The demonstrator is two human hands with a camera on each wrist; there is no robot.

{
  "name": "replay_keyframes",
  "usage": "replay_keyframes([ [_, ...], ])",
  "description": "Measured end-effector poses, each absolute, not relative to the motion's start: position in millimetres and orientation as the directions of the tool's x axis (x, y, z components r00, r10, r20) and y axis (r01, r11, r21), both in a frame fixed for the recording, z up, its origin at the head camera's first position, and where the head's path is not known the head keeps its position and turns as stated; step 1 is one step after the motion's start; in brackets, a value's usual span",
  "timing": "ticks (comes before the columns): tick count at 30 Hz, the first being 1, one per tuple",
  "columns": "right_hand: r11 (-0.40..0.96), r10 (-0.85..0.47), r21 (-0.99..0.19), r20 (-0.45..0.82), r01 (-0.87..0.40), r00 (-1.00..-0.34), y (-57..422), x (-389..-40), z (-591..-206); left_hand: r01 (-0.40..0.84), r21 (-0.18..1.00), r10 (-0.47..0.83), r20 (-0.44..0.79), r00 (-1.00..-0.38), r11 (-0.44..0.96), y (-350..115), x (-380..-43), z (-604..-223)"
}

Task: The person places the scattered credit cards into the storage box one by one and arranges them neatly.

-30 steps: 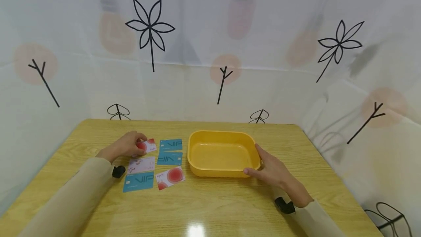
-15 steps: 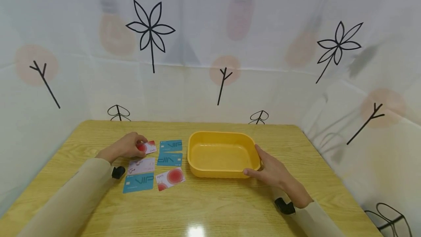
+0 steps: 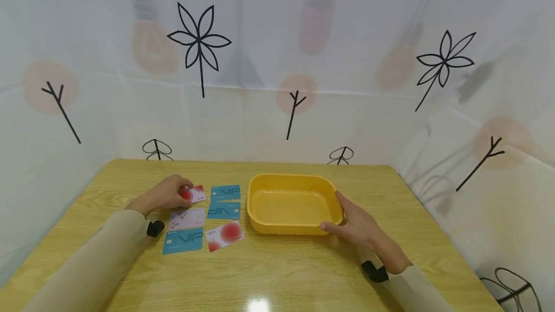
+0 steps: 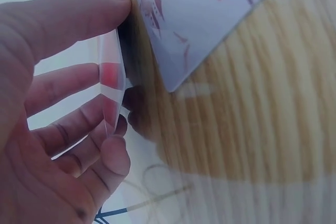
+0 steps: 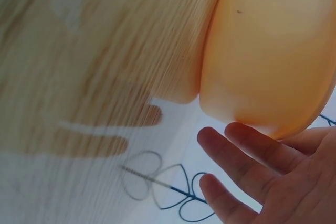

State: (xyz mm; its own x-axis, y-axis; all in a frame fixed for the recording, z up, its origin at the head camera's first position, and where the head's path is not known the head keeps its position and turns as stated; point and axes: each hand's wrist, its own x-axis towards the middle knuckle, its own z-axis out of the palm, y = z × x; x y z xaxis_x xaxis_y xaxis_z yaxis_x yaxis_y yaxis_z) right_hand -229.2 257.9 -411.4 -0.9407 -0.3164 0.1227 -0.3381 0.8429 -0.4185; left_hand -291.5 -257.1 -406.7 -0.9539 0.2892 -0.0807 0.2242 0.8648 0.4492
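Note:
My left hand [image 3: 166,192] pinches a red-and-white plastic card [image 3: 198,193] at the back of the left row. In the left wrist view that card [image 4: 109,74] stands on edge between thumb and fingers. A pale floral card [image 3: 186,219] lies just in front of it, then a blue VIP card [image 3: 184,241]. The row beside holds two blue VIP cards, one behind [image 3: 225,192] the other [image 3: 224,210], and a white card with red circles [image 3: 226,236]. My right hand [image 3: 357,218] rests at the yellow bin's [image 3: 286,229] right end, thumb on the front rim, fingers spread fairly straight along its side.
The bin stands right of the cards, its inside bare. Everything is on a light wood table [image 3: 277,273]. A white patterned curtain [image 3: 269,61] hangs behind and along the sides.
The head view has tilted slightly, so the scene sits a little lower. Both hands, the cards and the bin keep nearly the same places.

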Motion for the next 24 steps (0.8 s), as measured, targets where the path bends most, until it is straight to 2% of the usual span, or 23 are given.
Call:
replay_keyframes([
  [24, 0.841, -0.314, -0.429, 0.108, -0.329, -0.943, 259, -230, -414, 0.331, 0.418, 0.342, 0.052, -0.938, 0.846, -235, -278, -391],
])
